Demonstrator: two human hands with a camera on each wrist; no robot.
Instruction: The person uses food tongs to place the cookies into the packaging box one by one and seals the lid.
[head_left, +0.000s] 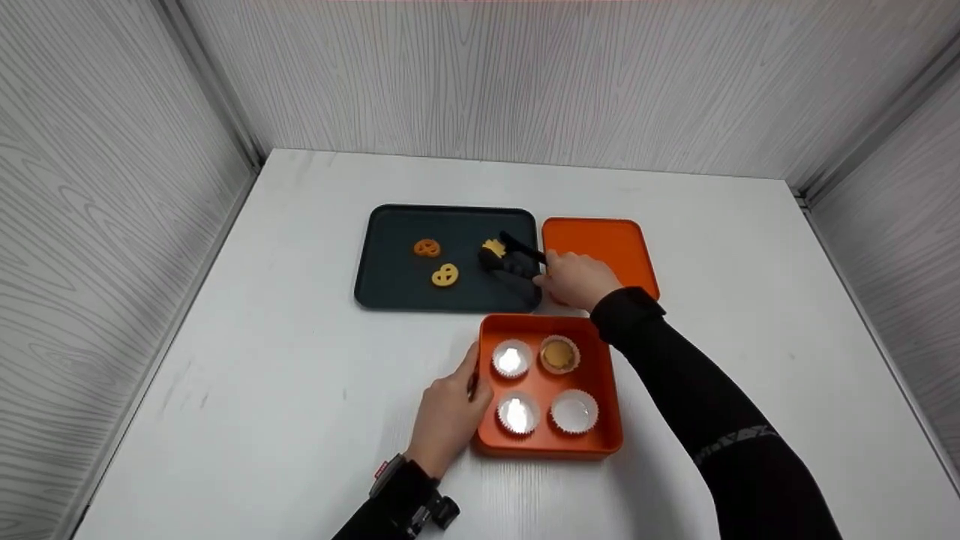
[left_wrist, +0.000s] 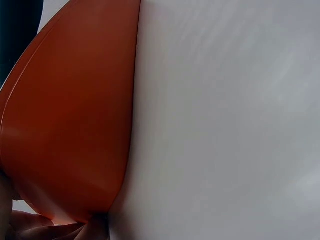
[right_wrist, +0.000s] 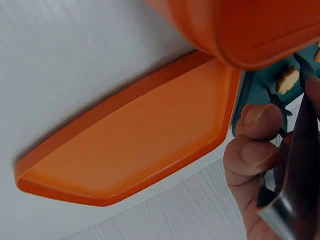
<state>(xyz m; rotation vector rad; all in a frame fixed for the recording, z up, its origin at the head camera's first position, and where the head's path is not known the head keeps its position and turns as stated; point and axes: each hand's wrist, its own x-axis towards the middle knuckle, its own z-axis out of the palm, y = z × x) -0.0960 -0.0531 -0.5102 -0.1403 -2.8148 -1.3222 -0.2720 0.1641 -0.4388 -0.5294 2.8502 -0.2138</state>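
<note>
My right hand (head_left: 581, 281) holds black tongs (head_left: 523, 247) over the right part of a dark green tray (head_left: 397, 292). The tongs' tips stand on either side of a pale yellow scalloped cookie (head_left: 493, 246); whether they touch it I cannot tell. In the right wrist view, fingers wrap the tongs (right_wrist: 300, 175). An orange box (head_left: 551, 448) stands nearer, with my left hand (head_left: 450, 409) gripping its left wall. Inside are several white paper cups (head_left: 574, 412); the back right one carries a round tan cookie (head_left: 558, 354).
Two pretzel-shaped cookies lie on the green tray: a brown one (head_left: 427, 247) and a pale yellow one (head_left: 445, 275). Right of that tray is a shallow orange tray (head_left: 600, 238), partly under my right hand. Grey wood-grain panels (head_left: 480, 82) wall in the white table (head_left: 262, 337).
</note>
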